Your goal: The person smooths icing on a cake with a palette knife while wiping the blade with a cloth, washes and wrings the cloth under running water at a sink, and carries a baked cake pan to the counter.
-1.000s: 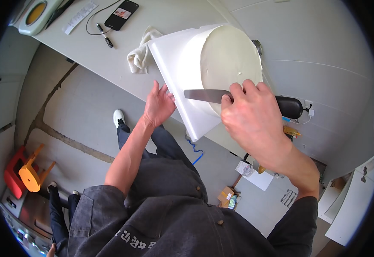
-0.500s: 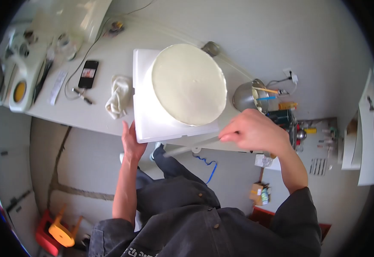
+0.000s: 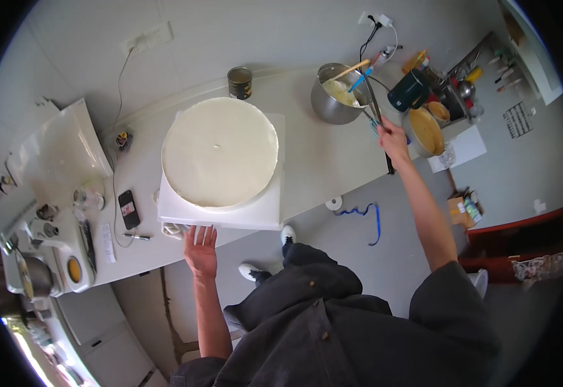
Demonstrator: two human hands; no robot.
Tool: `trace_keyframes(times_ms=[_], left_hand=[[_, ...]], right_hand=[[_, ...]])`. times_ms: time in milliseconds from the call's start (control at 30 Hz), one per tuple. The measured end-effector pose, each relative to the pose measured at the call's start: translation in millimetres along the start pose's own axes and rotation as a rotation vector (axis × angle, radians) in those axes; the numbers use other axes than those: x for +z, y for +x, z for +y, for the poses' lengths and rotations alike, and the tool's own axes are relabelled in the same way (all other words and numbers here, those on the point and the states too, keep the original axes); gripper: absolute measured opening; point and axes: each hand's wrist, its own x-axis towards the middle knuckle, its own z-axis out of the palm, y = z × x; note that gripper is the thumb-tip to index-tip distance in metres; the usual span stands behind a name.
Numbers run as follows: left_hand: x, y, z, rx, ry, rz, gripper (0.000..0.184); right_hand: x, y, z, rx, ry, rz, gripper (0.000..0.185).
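Observation:
A round cake [image 3: 220, 155] coated in smooth white cream sits on a square white board [image 3: 270, 209]. Below the board's front edge is my left hand [image 3: 201, 253], palm up and fingers spread, the fingertips close to or touching that edge. Over on the right, my right hand [image 3: 393, 138] grips a long icing spatula [image 3: 373, 97], its blade pointing up beside the rim of a metal pot [image 3: 334, 111]. White cream [image 3: 340, 92] lies inside the pot, along with a wooden-handled tool and a blue-handled one. Whether the blade touches the rim, I cannot tell.
A can [image 3: 239, 82] stands behind the cake. Left of it lie a phone [image 3: 128, 209] and a cable; a white cloth [image 3: 173, 230] is partly under the board. A stand mixer [image 3: 56, 242] is far left. Right of the pot are a dark green kettle [image 3: 409, 90] and a bowl [image 3: 425, 132].
My right hand has carried the icing spatula from the board's front right away to the pot. My left hand has turned palm up and spread. The view has shifted, showing more of the wall.

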Motion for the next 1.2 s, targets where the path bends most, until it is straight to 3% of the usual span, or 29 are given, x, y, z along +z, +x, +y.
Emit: trace_keyframes(times_ms=[33,100,200,233,367,600,733,800,867,1000,1067,1133,1200], left_hand=[[-2.3,2.4,-3.4,-0.011,0.064,0.019,0.062],[6.7,2.8,-8.0,-0.011,0.127,0.082,0.059],[22.2,-3.4,-13.1,0.025,0.25,0.108,0.06],[29.1,-4.6,-13.4,0.044,0.287,0.141,0.059],[33.3,-1.1,-14.4,0.072,0.332,0.212,0.058],[29.0,8.4,-21.6,0.089,0.484,0.323,0.059],[13.4,8.6,-23.2,0.068,0.451,0.348,0.059],[23.5,4.3,-30.6,0.07,0.462,0.415,0.059],[41.2,-7.2,-38.4,0.076,0.464,0.488,0.058],[44.2,-16.7,-55.4,0.117,0.47,0.505,0.052],[29.4,-19.3,-53.8,0.062,0.509,0.514,0.048],[28.6,-15.7,-45.3,0.104,0.6,0.61,0.043],[1.6,-7.3,-25.6,0.182,1.083,0.591,0.044]], right_hand=[[9.9,21.5,9.2,0.015,0.024,-0.006,0.037],[28.4,54.8,25.1,-0.425,-0.223,0.279,0.038],[50.8,73.6,51.6,-0.518,-0.32,0.249,0.04],[52.9,70.8,66.7,-0.514,-0.42,0.144,0.04],[48.3,10.4,116.7,-0.53,-0.328,0.089,0.044],[32.7,-98.3,191.0,-0.33,-0.222,-0.102,0.046],[37.8,-102.3,169.2,-0.442,-0.045,-0.171,0.043],[37.9,-93.5,149.6,-0.455,0.035,-0.413,0.041],[43.6,-79.7,126.2,-0.537,0.105,-0.433,0.038],[52.0,-54.9,75.7,-0.504,0.332,-0.323,0.027],[38.8,-48.2,22.4,-0.27,0.488,-0.315,0.025],[27.3,-54.5,-21.8,-0.276,0.56,-0.281,0.027],[21.2,-86.1,-80.8,-0.295,0.794,-0.314,0.028]])
